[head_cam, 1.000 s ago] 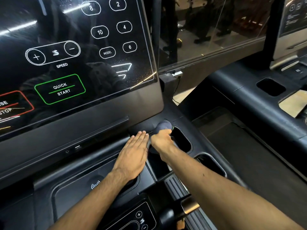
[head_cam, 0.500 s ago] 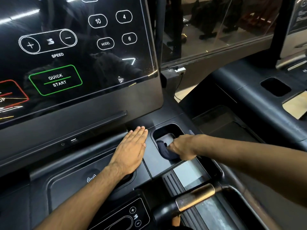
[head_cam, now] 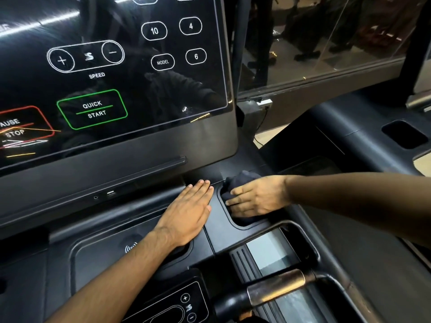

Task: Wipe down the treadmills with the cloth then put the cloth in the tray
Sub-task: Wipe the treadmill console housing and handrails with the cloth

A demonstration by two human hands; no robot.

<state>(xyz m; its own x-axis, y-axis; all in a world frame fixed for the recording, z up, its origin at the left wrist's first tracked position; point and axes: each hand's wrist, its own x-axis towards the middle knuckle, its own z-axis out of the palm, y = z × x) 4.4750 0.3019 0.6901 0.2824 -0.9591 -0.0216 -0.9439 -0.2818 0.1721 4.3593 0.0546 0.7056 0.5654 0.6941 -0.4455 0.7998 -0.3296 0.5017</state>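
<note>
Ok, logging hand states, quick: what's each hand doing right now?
Left hand: open, flat on the console.
Right hand: open, fingers pressing the cloth into the recess.

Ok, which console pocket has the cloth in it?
The far pocket under the right hand, with the dark cloth bunched in it; the nearer pocket shows none.

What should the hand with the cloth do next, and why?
Probably rub the cloth round the inside of the cup holder. The right hand presses it down into that hollow, so a small circling wipe would likely clean its walls. The left hand rests flat beside it.
</note>
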